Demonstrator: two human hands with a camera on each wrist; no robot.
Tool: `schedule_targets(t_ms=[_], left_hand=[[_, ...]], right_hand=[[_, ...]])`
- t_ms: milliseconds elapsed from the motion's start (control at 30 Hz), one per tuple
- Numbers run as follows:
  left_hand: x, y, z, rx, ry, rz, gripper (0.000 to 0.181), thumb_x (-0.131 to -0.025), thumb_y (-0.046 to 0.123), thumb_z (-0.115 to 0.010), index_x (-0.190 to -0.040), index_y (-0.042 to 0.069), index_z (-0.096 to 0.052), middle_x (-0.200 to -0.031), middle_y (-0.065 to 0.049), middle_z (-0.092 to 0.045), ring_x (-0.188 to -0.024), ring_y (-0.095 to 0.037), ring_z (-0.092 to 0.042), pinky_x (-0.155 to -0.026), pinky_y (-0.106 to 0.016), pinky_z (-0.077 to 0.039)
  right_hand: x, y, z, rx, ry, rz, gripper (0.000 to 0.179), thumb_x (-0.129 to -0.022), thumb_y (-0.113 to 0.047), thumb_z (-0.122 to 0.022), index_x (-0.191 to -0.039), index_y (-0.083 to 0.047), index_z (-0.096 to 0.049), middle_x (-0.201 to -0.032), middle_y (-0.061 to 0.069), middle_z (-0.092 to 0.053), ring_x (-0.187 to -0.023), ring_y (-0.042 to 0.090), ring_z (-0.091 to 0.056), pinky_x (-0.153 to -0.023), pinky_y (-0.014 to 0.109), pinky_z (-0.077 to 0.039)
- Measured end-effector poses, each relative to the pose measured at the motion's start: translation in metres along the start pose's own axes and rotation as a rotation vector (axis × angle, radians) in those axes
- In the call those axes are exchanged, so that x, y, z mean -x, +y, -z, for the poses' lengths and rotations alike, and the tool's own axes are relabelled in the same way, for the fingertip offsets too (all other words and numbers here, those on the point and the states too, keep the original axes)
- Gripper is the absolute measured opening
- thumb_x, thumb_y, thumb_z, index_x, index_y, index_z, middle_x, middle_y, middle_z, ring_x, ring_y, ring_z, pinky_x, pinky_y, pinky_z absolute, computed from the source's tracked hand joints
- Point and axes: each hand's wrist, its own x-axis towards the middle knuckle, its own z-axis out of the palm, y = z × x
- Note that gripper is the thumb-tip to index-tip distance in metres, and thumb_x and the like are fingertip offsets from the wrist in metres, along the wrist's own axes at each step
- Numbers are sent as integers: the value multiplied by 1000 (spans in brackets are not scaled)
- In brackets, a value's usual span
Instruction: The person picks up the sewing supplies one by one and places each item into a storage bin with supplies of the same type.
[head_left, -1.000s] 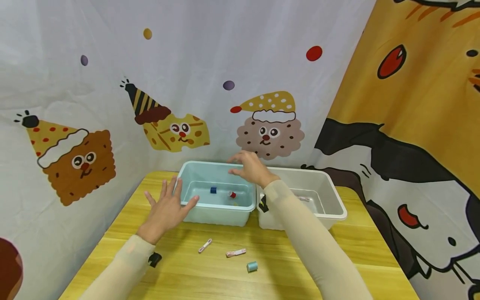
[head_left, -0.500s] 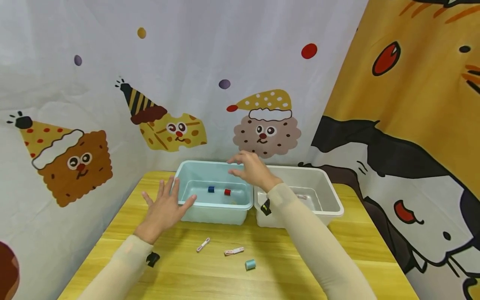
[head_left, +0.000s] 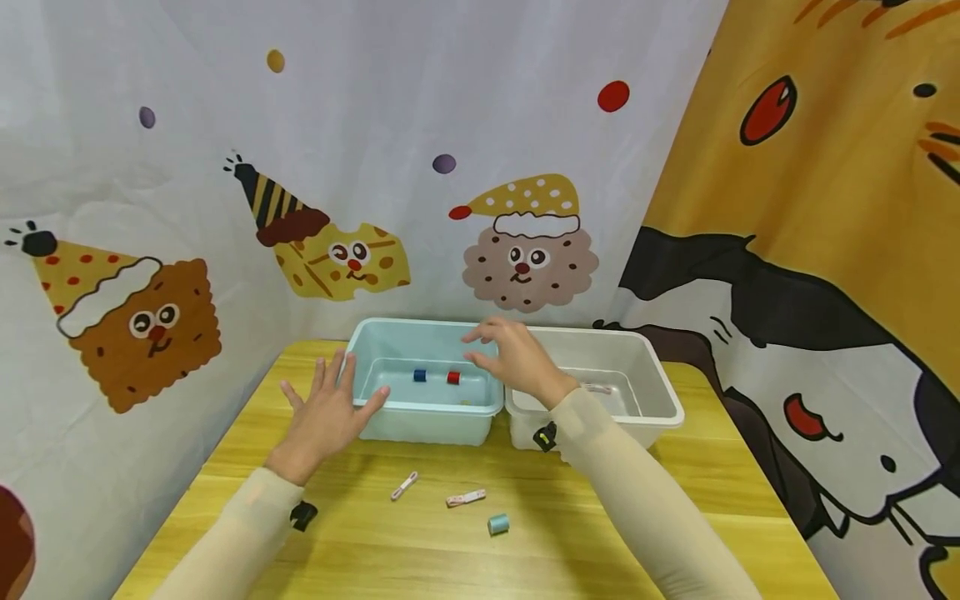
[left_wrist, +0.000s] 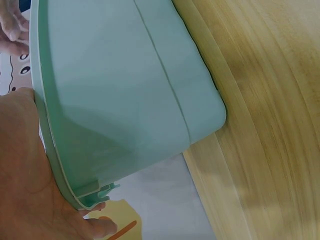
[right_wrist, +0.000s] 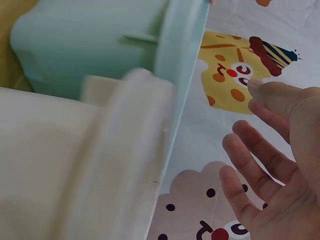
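Note:
My left hand (head_left: 322, 417) rests with spread fingers at the left front corner of the light blue bin (head_left: 431, 410); in the left wrist view its palm lies against the rim (left_wrist: 44, 115). My right hand (head_left: 522, 358) hovers over the place where the two bins meet, fingers loosely bent and apart, holding nothing. The right wrist view shows the same bare fingers (right_wrist: 267, 165) above the rims. Inside the blue bin lie a dark blue spool (head_left: 420, 376) and a red spool (head_left: 453, 378). A small yellow thing (head_left: 465, 402) is mostly hidden by the front wall.
Beside the blue bin stands a white bin (head_left: 667, 414) with a pale strip (head_left: 597, 388) in it. On the wooden table (head_left: 375, 550) in front lie two folded, tape-like bands, one narrow (head_left: 404, 486) and one wider (head_left: 466, 498), and a light blue spool (head_left: 498, 524). A printed curtain hangs behind.
The red spool has rolled slightly left and now lies on its side. My right hand has drawn back a little toward the white bin. My left hand stays at the rim.

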Motion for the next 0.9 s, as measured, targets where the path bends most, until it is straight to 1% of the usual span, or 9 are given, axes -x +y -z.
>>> schedule_targets(t_ms=[100,267,467,567,700,800,900], left_hand=[[-2,-2,1,2,1,0,112,-115,81,-45,-185,-1,-18,-195,-30,-9,-179,-63,-3,-123,-102,14],[-3,-5,2,3,-5,1,114,-114,83,-43,-186,-1,-16,-195,-30,-7,-180,-63,-1,-122,-101,16],[-4,-6,3,-3,-4,1,113,-114,83,-43,-186,-1,-15,-195,-30,-8,-180,-63,-1,-123,-102,12],[-3,-5,3,2,-9,3,114,-114,83,-43,-186,-1,-15,-195,-30,-7,-180,-62,0,-123,-102,13],[-2,-4,1,8,-13,2,113,-115,82,-45,-186,-2,-15,-195,-30,-7,-180,-63,0,-122,-101,16],[-2,-3,1,8,-7,0,112,-115,80,-46,-185,-2,-16,-195,-31,-8,-179,-63,-1,-122,-102,15],[0,-2,0,7,0,1,111,-115,80,-46,-185,-2,-17,-194,-31,-10,-179,-64,-2,-122,-103,13]], right_hand=[[9,-1,-3,11,1,9,26,-109,-22,-87,-134,-17,-87,-136,6,-83,-122,32,-80,-101,48,-68],[21,-2,-5,6,7,37,26,-109,-20,-86,-134,-15,-86,-137,6,-84,-122,31,-80,-102,47,-68],[32,-7,-6,6,19,89,26,-109,-22,-86,-133,-13,-86,-134,6,-84,-119,25,-81,-102,43,-70],[37,-10,-6,6,27,106,26,-108,-21,-88,-132,-12,-86,-134,7,-84,-118,25,-82,-104,43,-70],[45,-13,-8,4,28,123,27,-107,-20,-89,-132,-12,-86,-134,7,-84,-122,25,-82,-108,44,-69],[52,-16,-9,10,26,126,27,-107,-21,-89,-133,-12,-86,-135,6,-84,-126,25,-81,-112,44,-68],[59,-19,-12,20,30,133,28,-107,-22,-89,-133,-14,-86,-136,5,-83,-128,25,-80,-113,45,-67]])
